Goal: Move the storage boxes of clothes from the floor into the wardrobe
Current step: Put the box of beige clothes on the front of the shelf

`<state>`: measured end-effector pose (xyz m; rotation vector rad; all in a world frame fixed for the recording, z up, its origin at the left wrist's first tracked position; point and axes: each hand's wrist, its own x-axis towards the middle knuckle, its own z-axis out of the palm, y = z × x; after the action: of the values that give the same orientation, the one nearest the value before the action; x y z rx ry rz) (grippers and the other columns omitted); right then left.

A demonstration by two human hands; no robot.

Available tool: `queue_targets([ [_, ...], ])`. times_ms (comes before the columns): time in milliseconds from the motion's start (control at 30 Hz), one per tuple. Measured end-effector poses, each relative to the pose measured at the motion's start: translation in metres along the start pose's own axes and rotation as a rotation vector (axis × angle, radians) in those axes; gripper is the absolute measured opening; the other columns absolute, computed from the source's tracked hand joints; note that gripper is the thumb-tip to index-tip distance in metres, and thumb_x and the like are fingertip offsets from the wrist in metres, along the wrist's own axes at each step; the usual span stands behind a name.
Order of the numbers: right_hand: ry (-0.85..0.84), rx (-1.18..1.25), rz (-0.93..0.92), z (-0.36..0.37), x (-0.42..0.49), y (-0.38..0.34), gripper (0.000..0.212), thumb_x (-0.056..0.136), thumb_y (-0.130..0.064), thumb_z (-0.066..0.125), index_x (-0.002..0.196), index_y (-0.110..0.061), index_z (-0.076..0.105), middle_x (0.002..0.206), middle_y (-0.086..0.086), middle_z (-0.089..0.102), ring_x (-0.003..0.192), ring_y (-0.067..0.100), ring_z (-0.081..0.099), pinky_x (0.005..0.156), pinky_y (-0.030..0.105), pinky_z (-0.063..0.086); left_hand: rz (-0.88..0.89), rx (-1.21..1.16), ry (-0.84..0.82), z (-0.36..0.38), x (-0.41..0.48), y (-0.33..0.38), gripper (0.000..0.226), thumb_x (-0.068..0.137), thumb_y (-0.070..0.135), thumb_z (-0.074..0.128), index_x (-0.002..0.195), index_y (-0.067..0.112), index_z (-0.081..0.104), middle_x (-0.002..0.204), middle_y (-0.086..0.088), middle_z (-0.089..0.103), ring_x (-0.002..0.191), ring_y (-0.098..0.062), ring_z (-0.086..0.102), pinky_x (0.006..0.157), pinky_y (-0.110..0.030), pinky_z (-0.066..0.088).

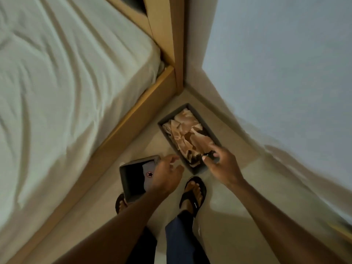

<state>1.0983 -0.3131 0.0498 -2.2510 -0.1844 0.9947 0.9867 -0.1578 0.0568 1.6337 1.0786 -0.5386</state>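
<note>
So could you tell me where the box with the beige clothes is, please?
The beige box sits on the floor right of the bed, beyond the dark box, with the right hand over its near end.

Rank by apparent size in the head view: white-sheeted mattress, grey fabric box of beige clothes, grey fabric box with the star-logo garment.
1. White-sheeted mattress, by far the largest.
2. Grey fabric box of beige clothes.
3. Grey fabric box with the star-logo garment, partly covered by the left hand, so the gap between the two boxes is unsure.

Two storage boxes (190, 138) (133, 178) fill the narrow floor strip between bed frame (122, 134) and wall (285, 73).
</note>
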Motion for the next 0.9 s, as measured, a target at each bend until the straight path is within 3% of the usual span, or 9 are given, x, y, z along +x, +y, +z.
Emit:
queue_targets([
  [67, 0.016, -0.111, -0.04, 0.014, 0.029, 0.024, 0.048, 0.087, -0.031, 0.066, 0.133, -0.022, 0.053, 0.133, 0.0, 0.055, 0.119, 0.017, 0.054, 0.09, 0.028, 0.047, 0.013, 0.045, 0.053, 0.015, 0.034, -0.012, 0.024, 0.086, 0.03, 0.058, 0.107, 0.043, 0.056, 0.12, -0.001, 0.06, 0.103, -0.021, 0.06, 0.085, -0.043, 0.056],
  [167, 0.043, -0.309, -0.063, 0.034, 0.072, 0.06, 0.047, 0.085, -0.037, 0.066, 0.128, -0.024, 0.054, 0.137, 0.005, 0.047, 0.122, 0.025, 0.051, 0.095, 0.041, 0.051, 0.02, 0.138, 0.078, 0.035, 0.086, -0.031, 0.019, 0.088, 0.029, 0.058, 0.107, 0.031, 0.06, 0.119, 0.001, 0.06, 0.094, -0.014, 0.058, 0.073, -0.03, 0.051],
  [233, 0.036, -0.414, -0.062, 0.04, 0.09, 0.07, 0.041, 0.084, -0.039, 0.063, 0.122, -0.025, 0.056, 0.138, 0.008, 0.044, 0.122, 0.03, 0.048, 0.094, 0.045, 0.051, -0.022, 0.143, 0.047, 0.041, 0.106, -0.036, 0.019, 0.09, 0.028, 0.057, 0.109, 0.025, 0.06, 0.111, 0.0, 0.062, 0.089, -0.018, 0.06, 0.067, -0.029, 0.049],
  [367, -0.015, -0.618, -0.046, 0.05, 0.127, 0.084, 0.034, 0.083, -0.033, 0.059, 0.117, -0.026, 0.056, 0.127, 0.008, 0.05, 0.115, 0.034, 0.05, 0.091, 0.048, 0.044, -0.077, 0.144, -0.005, 0.05, 0.136, -0.052, 0.029, 0.095, 0.028, 0.054, 0.121, 0.019, 0.059, 0.107, 0.003, 0.054, 0.093, -0.019, 0.052, 0.078, -0.029, 0.044],
  [500, -0.022, -0.565, -0.038, 0.047, 0.146, 0.086, 0.026, 0.088, -0.021, 0.055, 0.112, -0.012, 0.061, 0.109, 0.01, 0.059, 0.094, 0.034, 0.061, 0.069, 0.033, 0.042, -0.019, 0.208, -0.053, 0.047, 0.142, -0.058, 0.034, 0.092, 0.035, 0.052, 0.123, 0.027, 0.061, 0.12, -0.001, 0.065, 0.101, -0.023, 0.061, 0.084, -0.033, 0.051],
  [633, -0.023, -0.551, -0.071, 0.041, 0.127, 0.084, 0.021, 0.092, -0.025, 0.051, 0.103, -0.013, 0.063, 0.095, 0.007, 0.064, 0.08, 0.026, 0.061, 0.066, 0.032, 0.047, -0.021, 0.218, -0.033, 0.039, 0.125, -0.053, 0.033, 0.086, 0.034, 0.053, 0.119, 0.032, 0.061, 0.111, 0.0, 0.068, 0.096, -0.023, 0.064, 0.085, -0.04, 0.055],
  [767, -0.02, -0.585, -0.086, 0.03, 0.074, 0.084, 0.031, 0.09, -0.024, 0.049, 0.117, -0.018, 0.064, 0.101, 0.007, 0.065, 0.087, 0.029, 0.063, 0.065, 0.029, 0.042, 0.0, 0.275, -0.019, 0.024, 0.087, -0.04, 0.039, 0.087, 0.029, 0.052, 0.125, 0.036, 0.06, 0.105, -0.003, 0.071, 0.092, -0.026, 0.066, 0.076, -0.034, 0.055],
  [900, -0.002, -0.56, -0.03, 0.02, -0.012, 0.077, 0.035, 0.093, -0.022, 0.044, 0.125, -0.024, 0.059, 0.109, 0.007, 0.067, 0.094, 0.03, 0.063, 0.068, 0.031, 0.041, 0.117, 0.418, -0.025, 0.007, 0.014, -0.02, 0.05, 0.088, 0.02, 0.052, 0.137, 0.031, 0.05, 0.106, -0.01, 0.069, 0.1, -0.03, 0.064, 0.079, -0.037, 0.054],
])
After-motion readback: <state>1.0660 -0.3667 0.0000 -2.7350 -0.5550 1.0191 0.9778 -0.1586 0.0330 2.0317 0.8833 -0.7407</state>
